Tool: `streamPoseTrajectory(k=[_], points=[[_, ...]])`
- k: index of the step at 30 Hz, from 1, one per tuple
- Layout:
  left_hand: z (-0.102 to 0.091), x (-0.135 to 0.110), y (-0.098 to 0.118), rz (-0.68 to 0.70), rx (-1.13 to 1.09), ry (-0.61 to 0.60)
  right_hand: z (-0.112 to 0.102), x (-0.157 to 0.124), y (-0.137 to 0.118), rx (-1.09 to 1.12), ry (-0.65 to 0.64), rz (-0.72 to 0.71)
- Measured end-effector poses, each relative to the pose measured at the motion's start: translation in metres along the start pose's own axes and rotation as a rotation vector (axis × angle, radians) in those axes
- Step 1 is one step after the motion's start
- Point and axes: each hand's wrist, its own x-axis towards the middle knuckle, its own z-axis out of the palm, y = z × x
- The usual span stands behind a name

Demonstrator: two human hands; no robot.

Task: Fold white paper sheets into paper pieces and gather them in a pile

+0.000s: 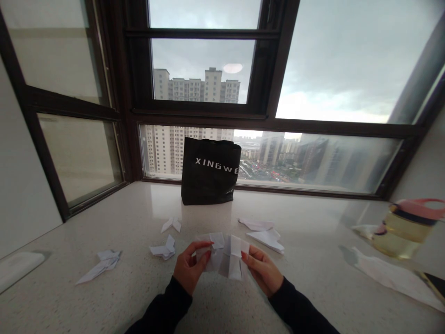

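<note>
Between my two hands is a creased piece of white folded paper (235,253), partly see-through and slightly blurred. My left hand (192,266) pinches its left part between thumb and fingers. My right hand (264,269) grips its right edge, thumb on top. Whether it is one sheet or two pieces, I cannot tell. Left of my left hand lie a folded paper piece with pointed ends (164,249) and a smaller V-shaped paper piece (171,224). Just beyond my right hand rest two folded paper planes, a nearer one (267,240) and a farther one (256,224).
A black bag (210,174) with white lettering stands by the window. Another folded paper shape (100,265) lies at left, near a white object (21,269). At right are a yellowish bottle with pink lid (403,232), a crumpled white tissue (392,276) and a dark-faced object (434,284).
</note>
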Motion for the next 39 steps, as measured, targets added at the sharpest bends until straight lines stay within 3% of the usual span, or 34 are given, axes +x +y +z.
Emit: streamPoseTrajectory(k=[7, 17, 31, 39], points=[[-0.001, -0.001, 0.005, 0.069, 0.161, 0.095, 0.007, -0.005, -0.01, 0.144, 0.013, -0.011], [0.004, -0.006, 0.01, 0.041, 0.119, 0.02, 0.013, -0.009, -0.001, 0.019, -0.151, 0.108], [0.01, -0.007, 0.012, 0.049, 0.164, 0.024, 0.018, -0.01, -0.003, 0.128, -0.117, 0.161], [0.001, -0.002, 0.001, -0.017, 0.096, 0.0, 0.016, -0.01, -0.003, 0.104, -0.119, 0.14]])
